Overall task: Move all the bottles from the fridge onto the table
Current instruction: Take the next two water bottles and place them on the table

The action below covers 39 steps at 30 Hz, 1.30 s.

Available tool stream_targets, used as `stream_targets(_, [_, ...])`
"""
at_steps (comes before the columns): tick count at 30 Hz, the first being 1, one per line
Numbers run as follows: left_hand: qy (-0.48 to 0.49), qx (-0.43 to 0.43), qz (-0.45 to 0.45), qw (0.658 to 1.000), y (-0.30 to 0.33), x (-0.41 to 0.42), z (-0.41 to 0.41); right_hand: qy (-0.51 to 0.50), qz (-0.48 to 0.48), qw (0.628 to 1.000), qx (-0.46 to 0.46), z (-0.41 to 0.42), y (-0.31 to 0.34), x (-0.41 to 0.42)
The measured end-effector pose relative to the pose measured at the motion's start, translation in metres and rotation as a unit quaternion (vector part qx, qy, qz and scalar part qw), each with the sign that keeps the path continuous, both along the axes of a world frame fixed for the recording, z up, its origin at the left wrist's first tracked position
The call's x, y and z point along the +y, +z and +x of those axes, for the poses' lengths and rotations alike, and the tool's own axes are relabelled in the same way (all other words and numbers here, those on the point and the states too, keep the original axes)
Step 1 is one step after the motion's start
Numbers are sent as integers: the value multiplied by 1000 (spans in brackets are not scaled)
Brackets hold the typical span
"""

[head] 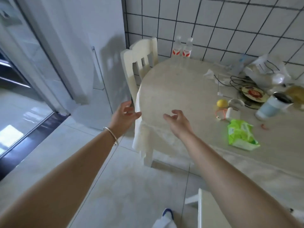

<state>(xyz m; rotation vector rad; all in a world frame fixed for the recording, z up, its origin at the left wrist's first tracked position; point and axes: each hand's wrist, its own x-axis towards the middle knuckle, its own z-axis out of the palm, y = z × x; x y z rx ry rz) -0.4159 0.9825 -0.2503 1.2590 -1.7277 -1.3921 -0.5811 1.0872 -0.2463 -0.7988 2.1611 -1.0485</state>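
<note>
two bottles (182,48) already stand at the counter's (172,89) far edge; left hand (125,114) and right hand (176,121) hover empty, fingers loosely spread. whether more remain in the fridge cannot be told.

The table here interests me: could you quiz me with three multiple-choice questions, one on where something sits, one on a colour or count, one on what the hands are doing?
1. Where do the two water bottles stand?
A. at the table's far edge by the tiled wall
B. on the chair seat
C. on the floor

2. What colour is the crumpled packet on the table?
A. red
B. bright green
C. black

3. What are the hands holding?
A. a bottle each
B. one bottle shared
C. nothing

Answers:
1 A, the bottles stand upright, side by side, beside the tiled wall.
2 B, its wrapper is vivid green.
3 C, the left hand and right hand show spread, empty fingers.
</note>
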Motion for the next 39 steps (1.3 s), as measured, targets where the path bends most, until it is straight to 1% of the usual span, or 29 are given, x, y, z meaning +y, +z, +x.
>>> stream_targets(3, [-7,7,13,1000,-8,31,74,1,18,1000,0,70,-20,26])
stream_targets(7, [4,-38,5,999,-22,52,172,20,35,999,-26,156,-37,46])
stream_targets(10, [26,-53,3,998,-28,57,230,52,47,997,-37,204,-41,51])
stream_targets(14, [56,-47,5,997,-38,51,282,87,58,993,-46,252,-48,40])
stream_targets(19, [81,-30,23,996,-47,28,309,127,73,988,-53,284,-55,7])
stream_targets(23, [114,-15,32,993,-43,-8,318,164,63,983,-52,294,-51,-39])
stream_targets(29, [139,-5,17,990,-33,-67,330,207,57,975,-52,313,-44,-117])
stream_targets(34, [128,0,18,992,-33,-126,349,223,60,971,-55,338,-45,-173])
stream_targets(39, [110,-10,4,994,-33,-209,378,214,53,974,-46,374,-40,-255])
